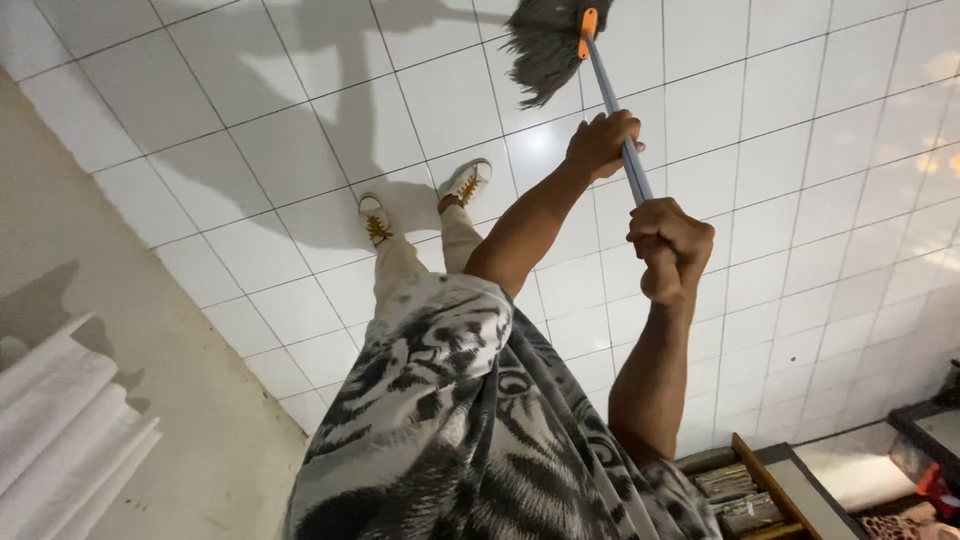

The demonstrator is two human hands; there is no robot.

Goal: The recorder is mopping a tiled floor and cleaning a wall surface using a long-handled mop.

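Head view from where I'm sitting: the biggest thing by far is the white tiled floor [250, 150], and I'll place everything else off the mop handle [612, 105]. A plain grey wall [120, 400] runs far to the left of the handle, with some pale rolled sheets [60, 430] leaning low against it. The tiger-print shirt [450, 440] fills the frame below the handle.

Both hands are clamped on that blue-grey handle. The left hand [600, 140] is wrapped around it higher up, and the right hand [670, 245] is fisted around it just below, so they sit close but aren't touching. The shaggy grey mop head [545, 45] sits at the far end on the tiles, under an orange collar [588, 20]. The white shoes [465, 182] stand left of the handle, well back from the mop head.

For mopping like this I'd say it pays to spread the hands a bit wider for leverage, press the strands flat and overlap the strokes (the glossy patches look wet, so I'd watch my footing).

On the packages side, a wooden drawer-like box [790, 490] sits below and to the right of the handle, holding grey stacked bits. A small red item [935, 490] lies further right. I can't make out any labels or signs.
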